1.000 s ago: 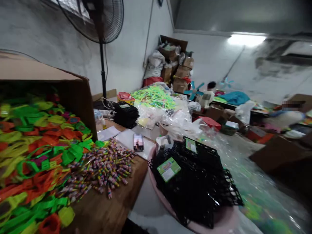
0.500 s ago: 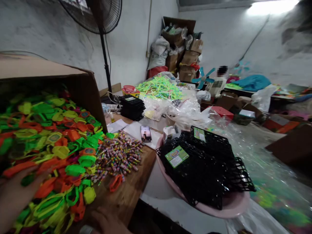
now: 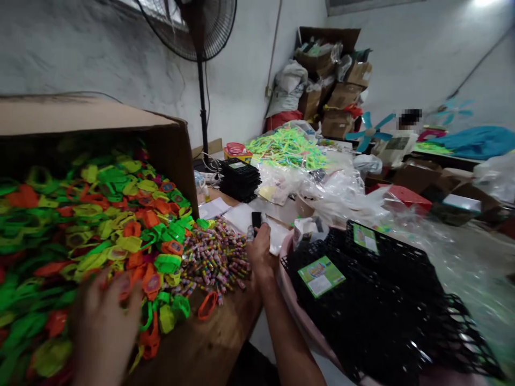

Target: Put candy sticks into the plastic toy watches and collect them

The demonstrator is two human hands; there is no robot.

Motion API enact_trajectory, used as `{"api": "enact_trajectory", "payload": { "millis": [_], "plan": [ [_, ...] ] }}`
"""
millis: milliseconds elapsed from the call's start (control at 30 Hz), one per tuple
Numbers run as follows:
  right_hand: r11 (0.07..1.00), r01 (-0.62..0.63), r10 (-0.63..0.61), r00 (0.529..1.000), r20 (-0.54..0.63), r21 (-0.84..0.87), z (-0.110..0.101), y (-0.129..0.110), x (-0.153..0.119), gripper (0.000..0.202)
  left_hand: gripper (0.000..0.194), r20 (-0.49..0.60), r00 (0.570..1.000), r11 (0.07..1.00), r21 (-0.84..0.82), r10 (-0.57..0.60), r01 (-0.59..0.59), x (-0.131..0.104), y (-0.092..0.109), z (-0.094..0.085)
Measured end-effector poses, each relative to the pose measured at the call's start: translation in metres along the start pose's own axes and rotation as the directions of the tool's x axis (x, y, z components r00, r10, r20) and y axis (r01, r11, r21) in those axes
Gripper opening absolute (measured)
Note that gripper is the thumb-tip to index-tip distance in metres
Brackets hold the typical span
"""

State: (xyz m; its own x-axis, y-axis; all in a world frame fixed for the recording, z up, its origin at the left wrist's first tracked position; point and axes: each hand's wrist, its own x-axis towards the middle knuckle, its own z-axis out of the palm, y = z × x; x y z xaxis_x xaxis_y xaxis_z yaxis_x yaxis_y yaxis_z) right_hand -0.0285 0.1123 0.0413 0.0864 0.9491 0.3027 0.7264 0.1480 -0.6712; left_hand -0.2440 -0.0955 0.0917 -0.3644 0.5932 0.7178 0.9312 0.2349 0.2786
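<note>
My left hand [image 3: 107, 321] is over the front of a big heap of plastic toy watches [image 3: 132, 244] in orange, green and yellow. Its fingers are spread and blurred, with nothing plainly held. Stretched forward across the table, my right hand [image 3: 260, 244] is closed around a small dark phone [image 3: 256, 220]. White sheets lie just behind that hand. To its left is a pile of small patterned cylinders [image 3: 215, 254], wrapped in pink and yellow. One orange watch strap [image 3: 207, 305] lies apart on the wooden tabletop [image 3: 201, 343].
A cardboard box [image 3: 177, 155] lies on its side around the watch heap. On the right, a pink basin [image 3: 287, 279] holds black plastic trays [image 3: 374, 311] with green labels. Behind stand a stack of black trays [image 3: 240, 179], a floor fan [image 3: 201, 80] and clear plastic bags [image 3: 333, 185].
My right hand has reached forward from the table's near edge and taken hold of the phone. My left hand has moved right over the watches. The view has turned left.
</note>
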Motion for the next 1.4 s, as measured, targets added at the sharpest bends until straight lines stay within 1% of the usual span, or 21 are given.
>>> {"api": "enact_trajectory", "payload": {
  "millis": [67, 167, 233, 300, 367, 433, 500, 600, 700, 767, 833, 900, 967, 1067, 1133, 1167, 1200, 1267, 1300, 1367, 1400],
  "plan": [
    [1.000, 0.005, -0.005, 1.000, 0.008, 0.015, 0.013, -0.013, 0.026, 0.042, 0.026, 0.016, 0.992, 0.992, 0.021, 0.126, -0.126, -0.013, 0.034, 0.008],
    [0.999, -0.030, 0.030, 0.999, 0.017, 0.023, 0.029, -0.027, 0.053, 0.046, 0.025, 0.104, 0.946, 0.952, -0.030, 0.306, -0.305, -0.041, 0.075, 0.026],
    [0.998, -0.050, 0.049, 0.998, 0.031, 0.028, 0.035, -0.028, 0.061, 0.049, 0.026, 0.184, 0.899, 0.918, -0.082, 0.397, -0.389, -0.058, 0.094, 0.036],
    [0.999, -0.013, 0.008, 0.996, 0.087, 0.052, 0.042, -0.030, 0.064, 0.049, 0.027, 0.232, 0.863, 0.894, -0.126, 0.449, -0.431, -0.066, 0.103, 0.043],
    [0.992, 0.082, -0.101, 0.975, 0.198, 0.100, 0.056, -0.039, 0.068, 0.047, 0.028, 0.257, 0.860, 0.898, -0.148, 0.440, -0.415, -0.064, 0.107, 0.048],
    [0.972, 0.173, -0.217, 0.920, 0.326, 0.159, 0.078, -0.056, 0.075, 0.041, 0.027, 0.272, 0.874, 0.915, -0.157, 0.402, -0.372, -0.055, 0.108, 0.052],
    [0.957, 0.212, -0.279, 0.854, 0.438, 0.196, 0.104, -0.079, 0.085, 0.035, 0.027, 0.270, 0.876, 0.916, -0.156, 0.399, -0.369, -0.047, 0.106, 0.056],
    [0.964, 0.186, -0.261, 0.781, 0.567, 0.189, 0.138, -0.106, 0.101, 0.033, 0.032, 0.230, 0.850, 0.881, -0.116, 0.473, -0.459, -0.045, 0.100, 0.061],
    [0.977, 0.138, -0.210, 0.731, 0.649, 0.160, 0.157, -0.119, 0.113, 0.033, 0.033, 0.201, 0.830, 0.853, -0.076, 0.521, -0.517, -0.051, 0.089, 0.063],
    [0.982, 0.113, -0.188, 0.712, 0.677, 0.154, 0.162, -0.121, 0.117, 0.033, 0.029, 0.193, 0.848, 0.869, -0.083, 0.494, -0.488, -0.055, 0.083, 0.064],
    [0.983, 0.086, -0.177, 0.704, 0.688, 0.165, 0.163, -0.121, 0.120, 0.033, 0.025, 0.197, 0.880, 0.901, -0.122, 0.432, -0.416, -0.054, 0.079, 0.062],
    [0.979, 0.058, -0.178, 0.711, 0.680, 0.196, 0.158, -0.121, 0.121, 0.033, 0.025, 0.217, 0.914, 0.934, -0.182, 0.343, -0.307, -0.045, 0.077, 0.061],
    [0.969, 0.027, -0.184, 0.741, 0.646, 0.245, 0.146, -0.119, 0.119, 0.032, 0.026, 0.241, 0.945, 0.955, -0.249, 0.222, -0.161, -0.029, 0.074, 0.062],
    [0.935, -0.008, -0.202, 0.810, 0.550, 0.355, 0.112, -0.112, 0.107, 0.035, 0.026, 0.241, 0.970, 0.922, -0.369, -0.031, 0.121, 0.009, 0.068, 0.071],
    [0.896, -0.013, -0.232, 0.839, 0.492, 0.444, 0.078, -0.105, 0.091, 0.047, 0.033, 0.271, 0.939, 0.798, -0.507, -0.212, 0.326, 0.036, 0.065, 0.080],
    [0.866, -0.010, -0.263, 0.842, 0.471, 0.501, 0.060, -0.102, 0.080, 0.054, 0.039, 0.331, 0.901, 0.685, -0.589, -0.281, 0.430, 0.049, 0.065, 0.084],
    [0.822, -0.005, -0.307, 0.838, 0.451, 0.569, 0.042, -0.099, 0.069, 0.060, 0.045, 0.425, 0.855, 0.549, -0.657, -0.296, 0.517, 0.060, 0.067, 0.088],
    [0.665, -0.003, -0.434, 0.812, 0.389, 0.747, 0.007, -0.093, 0.045, 0.063, 0.053, 0.582, 0.780, 0.311, -0.715, -0.229, 0.626, 0.075, 0.072, 0.091],
    [0.581, -0.001, -0.490, 0.798, 0.351, 0.814, -0.008, -0.090, 0.035, 0.059, 0.053, 0.622, 0.761, 0.241, -0.722, -0.184, 0.648, 0.080, 0.076, 0.091],
    [0.478, 0.006, -0.553, 0.779, 0.295, 0.878, -0.029, -0.086, 0.018, 0.045, 0.049, 0.640, 0.752, 0.184, -0.730, -0.157, 0.659, 0.082, 0.082, 0.089],
    [0.478, 0.019, -0.558, 0.779, 0.287, 0.878, -0.036, -0.084, 0.013, 0.038, 0.047, 0.640, 0.750, 0.171, -0.730, -0.166, 0.661, 0.080, 0.084, 0.087]
  ]
}}
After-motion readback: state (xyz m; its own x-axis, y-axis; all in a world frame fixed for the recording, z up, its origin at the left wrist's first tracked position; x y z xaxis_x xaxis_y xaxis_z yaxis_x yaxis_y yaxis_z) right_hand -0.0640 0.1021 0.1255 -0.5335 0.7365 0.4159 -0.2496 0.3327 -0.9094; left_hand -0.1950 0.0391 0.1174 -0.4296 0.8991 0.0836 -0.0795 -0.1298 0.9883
